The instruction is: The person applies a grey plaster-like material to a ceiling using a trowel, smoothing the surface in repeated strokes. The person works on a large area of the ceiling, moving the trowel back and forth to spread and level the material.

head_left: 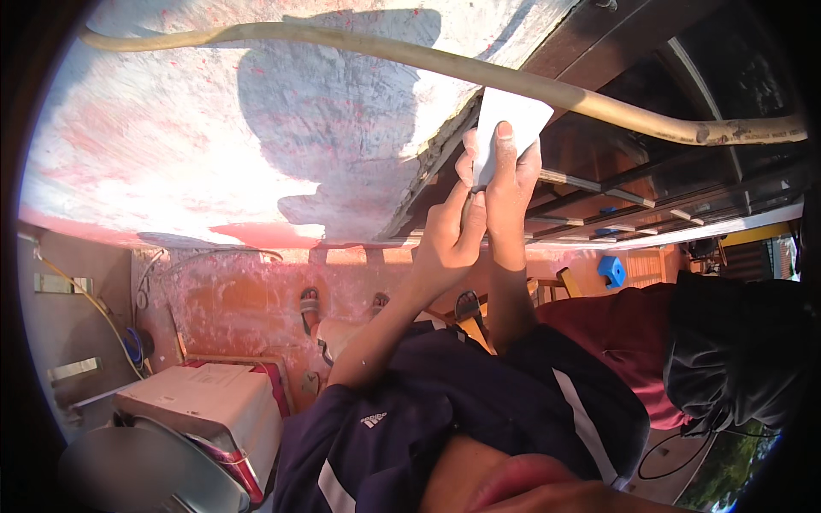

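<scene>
In my right hand [510, 169] is a thin white flat plate [513, 113], narrower toward its lower end. The thumb lies on its face, and the fingers wrap behind its left edge. Just below, my left hand [453, 229] is closed in a pinch at the plate's lower end; whatever it grips there is too small to make out. Both hands are raised before the wall [188, 128], which has a patchy white and pinkish coat, near the rough edge where it meets the dark window frame [453, 184]. A beige pipe [385, 47] crosses just above the plate.
Dark window panes with bars [650, 167] extend to the right. Below are a reddish floor [231, 299] with pale smears and a blue stool [611, 271]. At lower left stands a pale boxy thing with maroon sides [192, 393]. Dark and maroon cloth [616, 342] is at right.
</scene>
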